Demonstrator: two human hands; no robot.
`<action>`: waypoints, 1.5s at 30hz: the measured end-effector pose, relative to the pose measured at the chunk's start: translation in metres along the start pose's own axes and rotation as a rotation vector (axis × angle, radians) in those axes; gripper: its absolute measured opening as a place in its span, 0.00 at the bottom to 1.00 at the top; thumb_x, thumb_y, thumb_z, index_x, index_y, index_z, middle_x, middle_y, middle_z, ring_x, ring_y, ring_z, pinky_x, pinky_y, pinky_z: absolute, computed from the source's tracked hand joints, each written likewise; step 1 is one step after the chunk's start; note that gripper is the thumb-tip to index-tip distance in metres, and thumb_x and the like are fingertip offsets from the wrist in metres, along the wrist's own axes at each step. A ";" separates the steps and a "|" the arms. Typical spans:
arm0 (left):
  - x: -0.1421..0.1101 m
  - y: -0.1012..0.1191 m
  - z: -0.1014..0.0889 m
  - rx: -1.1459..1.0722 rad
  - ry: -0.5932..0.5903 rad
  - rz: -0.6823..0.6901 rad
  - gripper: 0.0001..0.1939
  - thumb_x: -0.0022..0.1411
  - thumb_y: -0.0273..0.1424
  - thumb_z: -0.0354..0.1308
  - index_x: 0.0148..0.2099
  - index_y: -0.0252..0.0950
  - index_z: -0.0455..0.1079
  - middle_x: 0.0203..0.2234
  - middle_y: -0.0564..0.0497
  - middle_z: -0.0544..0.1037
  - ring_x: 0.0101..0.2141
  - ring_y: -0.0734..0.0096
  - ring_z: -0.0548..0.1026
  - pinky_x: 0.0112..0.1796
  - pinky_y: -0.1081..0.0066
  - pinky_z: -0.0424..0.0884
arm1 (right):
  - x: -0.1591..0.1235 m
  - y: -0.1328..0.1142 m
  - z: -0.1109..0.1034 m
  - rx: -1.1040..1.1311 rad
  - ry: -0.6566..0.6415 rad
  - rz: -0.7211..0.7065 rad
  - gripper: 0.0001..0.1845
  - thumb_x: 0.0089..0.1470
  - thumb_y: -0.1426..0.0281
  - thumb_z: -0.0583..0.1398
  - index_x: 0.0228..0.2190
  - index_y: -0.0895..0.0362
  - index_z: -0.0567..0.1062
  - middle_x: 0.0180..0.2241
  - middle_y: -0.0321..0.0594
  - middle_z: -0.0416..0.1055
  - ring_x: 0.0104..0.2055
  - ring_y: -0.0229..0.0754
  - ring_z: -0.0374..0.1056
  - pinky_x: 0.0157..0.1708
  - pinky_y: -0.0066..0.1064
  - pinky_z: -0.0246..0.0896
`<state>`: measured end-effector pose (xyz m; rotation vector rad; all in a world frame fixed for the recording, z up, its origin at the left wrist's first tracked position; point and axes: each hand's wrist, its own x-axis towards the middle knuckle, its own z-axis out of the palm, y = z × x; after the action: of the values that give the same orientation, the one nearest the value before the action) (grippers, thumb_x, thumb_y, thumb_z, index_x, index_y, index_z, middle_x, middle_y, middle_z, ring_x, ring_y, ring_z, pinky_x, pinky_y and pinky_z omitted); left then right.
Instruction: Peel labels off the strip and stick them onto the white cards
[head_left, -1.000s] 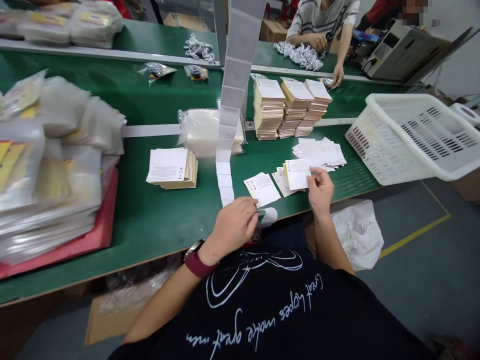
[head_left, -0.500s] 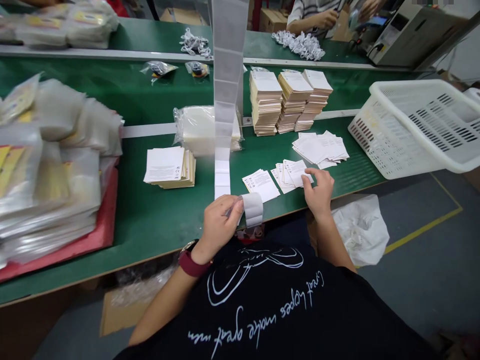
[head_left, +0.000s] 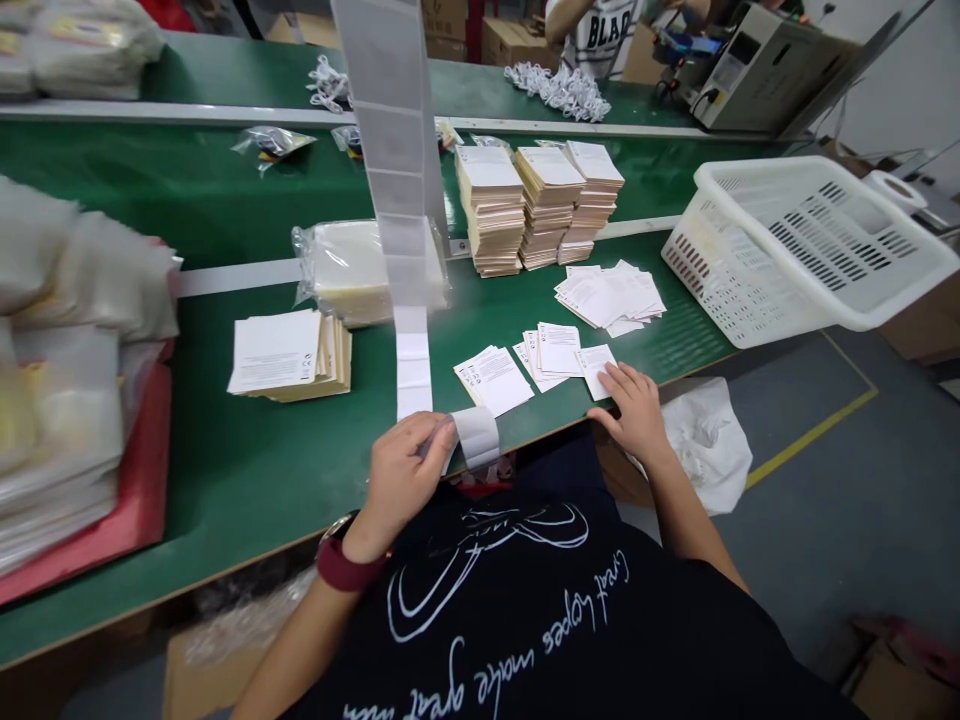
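Observation:
My left hand point(head_left: 409, 465) is closed in a pinch on a strip of white labels point(head_left: 414, 375), near the table's front edge. The strip hangs down from above, and its end curls out past my thumb. My right hand point(head_left: 634, 410) rests at the table edge, thumb apart from the fingers, its fingertips on the right side of a small white printed card point(head_left: 595, 368). Left of that card lie a small fan of cards point(head_left: 559, 350) and another overlapping group of cards point(head_left: 496, 382). A looser pile of cards point(head_left: 615, 297) is spread behind them.
Tall card stacks point(head_left: 491, 215) stand behind, and a shorter card stack point(head_left: 277, 350) sits left beside a clear-wrapped bundle point(head_left: 345, 265). Filled plastic bags point(head_left: 60, 400) are heaped at far left. A white basket point(head_left: 742, 255) overhangs the table's right end. A person point(head_left: 600, 35) is across the table.
My right hand has slid one card rightward out of the fan toward the table edge. My left hand keeps its pinch on the label strip. The view has shifted right.

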<state>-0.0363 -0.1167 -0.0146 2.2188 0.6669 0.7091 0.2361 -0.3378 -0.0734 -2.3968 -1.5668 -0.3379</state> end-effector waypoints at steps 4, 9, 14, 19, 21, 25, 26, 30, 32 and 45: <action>0.003 -0.001 0.000 0.005 -0.003 -0.019 0.18 0.63 0.37 0.49 0.24 0.37 0.69 0.21 0.50 0.75 0.26 0.69 0.72 0.31 0.72 0.69 | -0.024 0.014 -0.005 0.194 0.073 -0.067 0.16 0.62 0.69 0.54 0.50 0.54 0.74 0.54 0.46 0.74 0.60 0.50 0.65 0.58 0.48 0.58; 0.003 -0.002 0.000 0.031 -0.002 -0.040 0.17 0.62 0.37 0.51 0.23 0.37 0.68 0.19 0.50 0.73 0.27 0.69 0.72 0.30 0.73 0.68 | -0.027 0.012 0.002 0.559 0.455 0.572 0.14 0.60 0.63 0.56 0.42 0.57 0.77 0.38 0.43 0.80 0.39 0.44 0.75 0.42 0.38 0.70; 0.000 -0.003 0.001 0.040 0.024 0.034 0.15 0.63 0.34 0.51 0.26 0.37 0.70 0.22 0.51 0.76 0.26 0.70 0.74 0.30 0.73 0.69 | 0.000 0.004 0.010 0.956 0.616 0.776 0.19 0.54 0.59 0.61 0.42 0.60 0.77 0.40 0.44 0.79 0.40 0.44 0.75 0.43 0.39 0.72; -0.010 -0.009 0.003 0.097 0.062 0.143 0.11 0.64 0.31 0.52 0.33 0.37 0.74 0.30 0.49 0.81 0.32 0.67 0.78 0.36 0.69 0.74 | 0.022 -0.012 0.006 1.053 0.678 0.745 0.21 0.54 0.56 0.61 0.42 0.59 0.76 0.40 0.42 0.78 0.37 0.42 0.74 0.39 0.37 0.74; -0.015 -0.010 0.003 0.133 0.063 0.230 0.10 0.65 0.29 0.52 0.39 0.37 0.75 0.35 0.47 0.82 0.37 0.65 0.79 0.40 0.66 0.74 | 0.026 -0.022 0.004 1.022 0.643 0.716 0.21 0.56 0.55 0.59 0.41 0.59 0.76 0.37 0.41 0.76 0.33 0.40 0.73 0.33 0.34 0.73; -0.022 -0.010 0.000 0.165 -0.057 0.346 0.10 0.65 0.26 0.52 0.43 0.37 0.75 0.39 0.47 0.82 0.40 0.65 0.78 0.42 0.64 0.74 | 0.032 -0.035 0.008 0.827 0.609 0.557 0.19 0.58 0.56 0.58 0.39 0.59 0.77 0.39 0.43 0.74 0.30 0.38 0.72 0.32 0.33 0.70; -0.023 -0.009 -0.001 0.172 -0.089 0.352 0.10 0.64 0.26 0.52 0.42 0.37 0.75 0.39 0.47 0.82 0.40 0.65 0.78 0.42 0.62 0.74 | 0.033 -0.036 0.011 0.773 0.591 0.514 0.18 0.57 0.56 0.58 0.36 0.59 0.78 0.38 0.43 0.73 0.32 0.39 0.72 0.34 0.34 0.70; -0.032 -0.002 -0.010 0.123 -0.152 0.346 0.09 0.63 0.34 0.57 0.42 0.36 0.74 0.39 0.46 0.81 0.40 0.61 0.78 0.46 0.56 0.74 | 0.031 -0.037 0.025 0.675 0.485 0.475 0.19 0.57 0.56 0.57 0.26 0.58 0.72 0.27 0.38 0.70 0.31 0.40 0.68 0.35 0.34 0.65; -0.038 0.001 -0.016 0.064 -0.146 0.339 0.11 0.63 0.37 0.58 0.44 0.38 0.73 0.40 0.46 0.81 0.42 0.60 0.79 0.50 0.57 0.74 | 0.029 -0.036 0.030 0.580 0.480 0.454 0.19 0.57 0.56 0.58 0.24 0.58 0.70 0.25 0.37 0.67 0.29 0.40 0.64 0.33 0.33 0.62; 0.096 -0.033 -0.049 0.700 0.177 0.142 0.21 0.62 0.28 0.55 0.57 0.30 0.66 0.62 0.34 0.64 0.64 0.47 0.60 0.59 0.49 0.62 | 0.029 -0.041 0.034 0.388 0.473 0.312 0.17 0.61 0.57 0.54 0.29 0.56 0.70 0.28 0.43 0.72 0.31 0.47 0.69 0.32 0.35 0.61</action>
<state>-0.0072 -0.0126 0.0178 2.8841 0.9629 0.8399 0.2112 -0.2853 -0.0922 -2.0222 -0.9363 -0.4471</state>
